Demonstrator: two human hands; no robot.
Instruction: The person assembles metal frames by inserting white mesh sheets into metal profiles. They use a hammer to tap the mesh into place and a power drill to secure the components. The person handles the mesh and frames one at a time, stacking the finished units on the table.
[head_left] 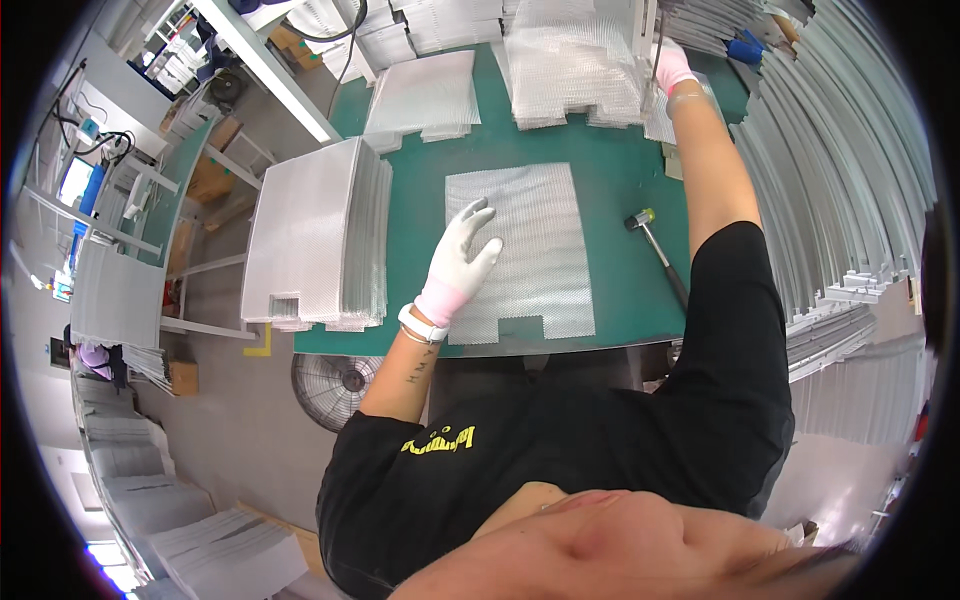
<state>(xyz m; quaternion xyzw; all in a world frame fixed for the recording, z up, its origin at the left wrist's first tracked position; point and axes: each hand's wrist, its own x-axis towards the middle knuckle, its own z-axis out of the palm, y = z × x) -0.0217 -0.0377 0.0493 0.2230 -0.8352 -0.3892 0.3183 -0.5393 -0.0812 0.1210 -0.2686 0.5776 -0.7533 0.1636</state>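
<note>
A single mesh sheet [540, 250] with a notch in its near edge lies flat on the green work table [420, 190]. Over its left part hovers my left hand [462, 258], in a white glove with a pink cuff, fingers apart and holding nothing; whether they touch the mesh cannot be told. My right arm stretches far forward to the right. At its end my right hand [674, 68], gloved in pink and white, is beside an upright post and a tall stack of mesh sheets [575, 75]. Its fingers are mostly hidden there.
A hammer [642, 220] with a yellow-green and dark head lies right of the sheet. A thick pile of sheets [305, 225] stands at the table's left edge, a lower one [425, 95] behind. Long metal strips [840, 170] rise at right. A floor fan [345, 385] sits below.
</note>
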